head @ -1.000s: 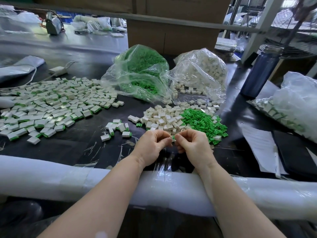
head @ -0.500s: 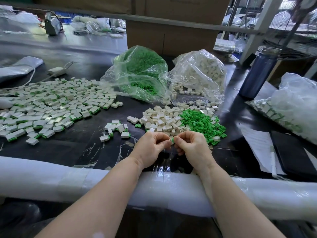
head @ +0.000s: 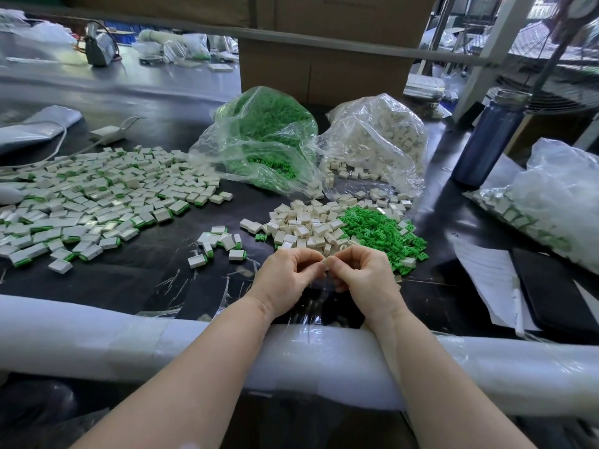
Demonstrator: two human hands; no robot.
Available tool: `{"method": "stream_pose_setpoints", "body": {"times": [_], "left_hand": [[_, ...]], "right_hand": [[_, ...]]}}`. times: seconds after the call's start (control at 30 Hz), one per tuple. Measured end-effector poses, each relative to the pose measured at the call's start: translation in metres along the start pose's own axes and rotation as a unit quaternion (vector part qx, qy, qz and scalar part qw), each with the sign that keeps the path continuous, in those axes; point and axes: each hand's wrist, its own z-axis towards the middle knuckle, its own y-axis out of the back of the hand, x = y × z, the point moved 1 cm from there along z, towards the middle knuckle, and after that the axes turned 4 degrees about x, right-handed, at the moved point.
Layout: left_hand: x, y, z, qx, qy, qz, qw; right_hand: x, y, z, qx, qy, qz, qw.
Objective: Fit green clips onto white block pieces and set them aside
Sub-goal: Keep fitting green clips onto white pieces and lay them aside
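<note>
Both hands are up close together just past the padded white edge roll (head: 97,335) of the dark surface (head: 136,277). The left hand (head: 285,277) and right hand (head: 363,273) have their fingers curled in, fingertips meeting in the middle, and both grips are pinched down on one small white block piece (head: 325,260) held between them — only a sliver of it shows, so I can't tell whether a clip is seated on it.

Just beyond the knuckles sits the loose pile of white blocks (head: 304,225), and right beside it, touching on the right, the heap of green clips (head: 382,234). A small cluster of finished pieces (head: 220,243) lies a bit left of the hands, and the big spread of finished ones (head: 90,199) covers the far left.

Further back there's a clear bag of green clips (head: 262,137) next to a clear bag of white blocks (head: 379,140). A blue bottle (head: 489,137) stands off to the right, with papers (head: 489,280) nearer.
</note>
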Motion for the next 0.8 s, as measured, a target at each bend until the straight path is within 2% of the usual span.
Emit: {"method": "stream_pose_setpoints", "body": {"times": [0.27, 0.53, 0.63, 0.8], "left_hand": [[-0.0029, 0.0010, -0.0012, -0.010, 0.009, -0.023, 1.000], [-0.0071, 0.0034, -0.0012, -0.024, -0.019, -0.046, 0.998], [-0.0084, 0.0042, -0.0014, -0.020, -0.032, -0.027, 0.999], [-0.0100, 0.0039, -0.0024, 0.010, -0.026, -0.020, 0.999]], "right_hand": [[-0.0001, 0.0010, -0.0007, 0.010, 0.024, 0.040, 0.999], [0.0024, -0.0006, -0.0019, 0.029, 0.016, 0.107, 0.994], [0.0035, -0.0042, -0.0026, 0.078, -0.006, 0.140, 0.987], [0.0061, -0.0050, -0.0033, 0.117, -0.017, 0.090, 0.989]]}}
